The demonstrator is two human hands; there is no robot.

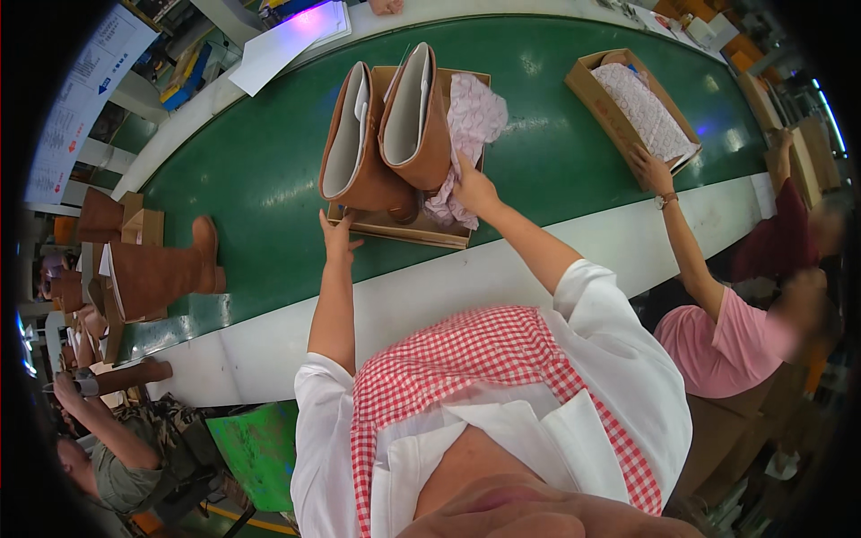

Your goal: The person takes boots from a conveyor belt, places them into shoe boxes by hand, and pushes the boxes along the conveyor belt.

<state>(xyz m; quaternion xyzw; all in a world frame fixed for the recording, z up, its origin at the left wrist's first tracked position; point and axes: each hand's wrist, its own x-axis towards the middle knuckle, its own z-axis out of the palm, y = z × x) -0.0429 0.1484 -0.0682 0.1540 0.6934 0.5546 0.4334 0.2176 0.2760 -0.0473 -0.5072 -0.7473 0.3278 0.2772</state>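
Observation:
A pair of tall brown boots with pale linings stands in a shallow cardboard box [421, 235] in front of me, openings facing up. The left boot [363, 184] and the right boot [423, 170] lean side by side. My left hand [338, 238] grips the box's near left corner, thumb and fingers apart on either side of its edge. Crumpled pale pink wrapping paper [475, 112] fills the box's right side and spills over the rim. My right hand [474, 190] is closed on that paper, close against the right boot; some fingertips are hidden.
A green work surface [287, 117] with a white edge [260, 363] curves before me. To the left, another brown boot [161, 273] lies sideways near boxes. At right, a co-worker's hand [653, 169] touches a box [603, 108] with paper-covered contents. White sheets [291, 45] lie at the far edge.

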